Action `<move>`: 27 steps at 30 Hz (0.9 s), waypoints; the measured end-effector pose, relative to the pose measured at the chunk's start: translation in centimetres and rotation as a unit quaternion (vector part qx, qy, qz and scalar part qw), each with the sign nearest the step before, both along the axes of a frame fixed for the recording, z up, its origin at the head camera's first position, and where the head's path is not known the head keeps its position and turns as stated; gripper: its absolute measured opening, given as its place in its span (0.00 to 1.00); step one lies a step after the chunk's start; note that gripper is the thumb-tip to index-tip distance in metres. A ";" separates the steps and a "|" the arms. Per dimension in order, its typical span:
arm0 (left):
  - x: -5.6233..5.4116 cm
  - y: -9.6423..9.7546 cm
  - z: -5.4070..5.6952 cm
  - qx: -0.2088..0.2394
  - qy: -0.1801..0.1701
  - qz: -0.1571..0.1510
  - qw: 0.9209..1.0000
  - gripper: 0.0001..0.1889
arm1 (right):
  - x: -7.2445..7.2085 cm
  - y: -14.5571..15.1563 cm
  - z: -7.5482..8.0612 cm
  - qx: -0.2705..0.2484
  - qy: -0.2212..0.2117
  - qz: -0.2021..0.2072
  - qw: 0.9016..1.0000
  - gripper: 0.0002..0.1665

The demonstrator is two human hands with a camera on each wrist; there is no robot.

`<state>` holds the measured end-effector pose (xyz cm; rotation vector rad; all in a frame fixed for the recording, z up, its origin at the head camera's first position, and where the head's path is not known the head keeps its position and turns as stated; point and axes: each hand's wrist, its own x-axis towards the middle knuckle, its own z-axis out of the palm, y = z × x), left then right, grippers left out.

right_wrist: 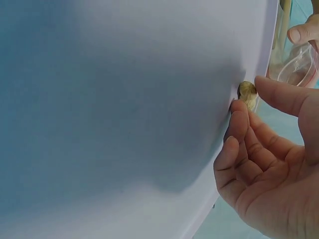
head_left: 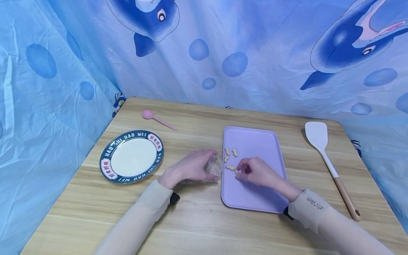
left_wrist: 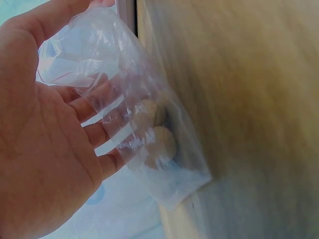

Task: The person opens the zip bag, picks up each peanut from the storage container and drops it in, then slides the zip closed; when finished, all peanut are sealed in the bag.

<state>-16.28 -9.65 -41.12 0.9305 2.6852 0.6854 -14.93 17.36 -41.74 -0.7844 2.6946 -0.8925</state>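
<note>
On the worktop (head_left: 197,223), wide-curved left fingers (head_left: 209,153) are holding a bag (head_left: 215,164); at its three o'clock, right fingers (head_left: 244,162) are narrowly pinching a peanut (right_wrist: 247,93), risking slippage if loose.

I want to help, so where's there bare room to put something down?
There's bare table between the tray and the spatula, and nearer you between the sleeves. The tray's far end looks free too. It's crowded at the tray's left side: peanuts, the bag, the left hand and the right hand.
</note>
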 end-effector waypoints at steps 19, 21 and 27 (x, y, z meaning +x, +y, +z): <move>0.1 0.1 -0.1 -0.010 0.012 0.002 1.000 0.45 | 0.2 -0.3 -0.2 -0.006 0.001 0.008 1.000 0.06; 0.1 0.1 -0.2 -0.009 0.011 0.002 1.000 0.45 | 0.2 -0.3 -0.1 -0.004 0.001 0.007 1.000 0.05; 0.1 0.1 -0.1 -0.006 0.009 0.003 1.000 0.45 | 0.2 -0.2 -0.1 -0.001 -0.004 0.007 1.000 0.05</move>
